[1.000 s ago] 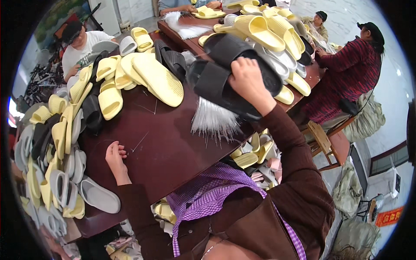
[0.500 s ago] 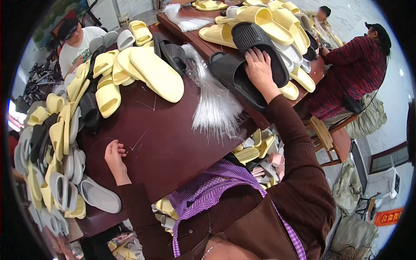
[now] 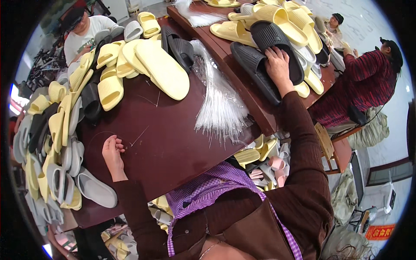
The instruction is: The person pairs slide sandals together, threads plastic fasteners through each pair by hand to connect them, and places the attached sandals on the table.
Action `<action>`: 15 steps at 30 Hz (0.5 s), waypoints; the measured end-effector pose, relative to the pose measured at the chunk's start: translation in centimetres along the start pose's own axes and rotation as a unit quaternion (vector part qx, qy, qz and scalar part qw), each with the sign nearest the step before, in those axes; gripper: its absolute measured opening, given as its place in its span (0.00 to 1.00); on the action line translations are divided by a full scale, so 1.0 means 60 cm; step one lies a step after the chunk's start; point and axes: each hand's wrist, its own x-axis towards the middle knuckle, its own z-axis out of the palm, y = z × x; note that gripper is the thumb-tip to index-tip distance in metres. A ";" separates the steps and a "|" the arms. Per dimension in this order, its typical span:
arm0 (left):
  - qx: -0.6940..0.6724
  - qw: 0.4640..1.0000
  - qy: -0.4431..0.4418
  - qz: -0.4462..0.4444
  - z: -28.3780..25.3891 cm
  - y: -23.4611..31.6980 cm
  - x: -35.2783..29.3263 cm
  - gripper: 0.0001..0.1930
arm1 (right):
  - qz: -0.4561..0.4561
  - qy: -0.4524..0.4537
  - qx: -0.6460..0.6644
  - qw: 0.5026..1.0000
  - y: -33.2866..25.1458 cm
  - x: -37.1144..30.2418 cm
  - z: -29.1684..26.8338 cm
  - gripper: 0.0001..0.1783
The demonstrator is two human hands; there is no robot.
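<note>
My right hand (image 3: 277, 65) reaches across to the far table and grips a black slipper (image 3: 299, 69), with its fingers by the ribbed strap. Beside it on the left lies a second black slipper (image 3: 253, 67), touching it and partly under my hand. On the near table my left hand (image 3: 113, 151) rests with its fingers curled. A thin clear strand (image 3: 97, 133) arcs close to those fingertips; whether they hold it is too fine to tell. Loose clear plastic fasteners (image 3: 139, 135) lie to the right of that hand.
A bundle of clear plastic strands (image 3: 221, 110) lies near the gap between the tables. Yellow slippers (image 3: 162, 71) are heaped behind my left hand, grey ones (image 3: 96, 188) left. Another pile of yellow slippers (image 3: 277, 17) covers the far table. Co-workers sit around.
The whole view has shifted slightly. My right hand has settled lower with the black slipper, which now sits closer against the other black one. My left hand stays curled on the table.
</note>
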 end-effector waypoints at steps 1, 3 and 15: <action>0.000 1.000 0.004 0.000 -0.002 0.000 0.001 0.10 | 0.002 -0.003 0.000 1.000 0.006 0.001 0.005 0.20; -0.007 1.000 0.001 -0.004 -0.007 -0.002 0.000 0.10 | -0.002 0.002 -0.003 1.000 0.020 0.006 0.018 0.19; 0.021 1.000 -0.006 -0.001 0.011 0.017 -0.007 0.11 | -0.009 -0.072 -0.047 0.996 0.043 -0.016 0.011 0.25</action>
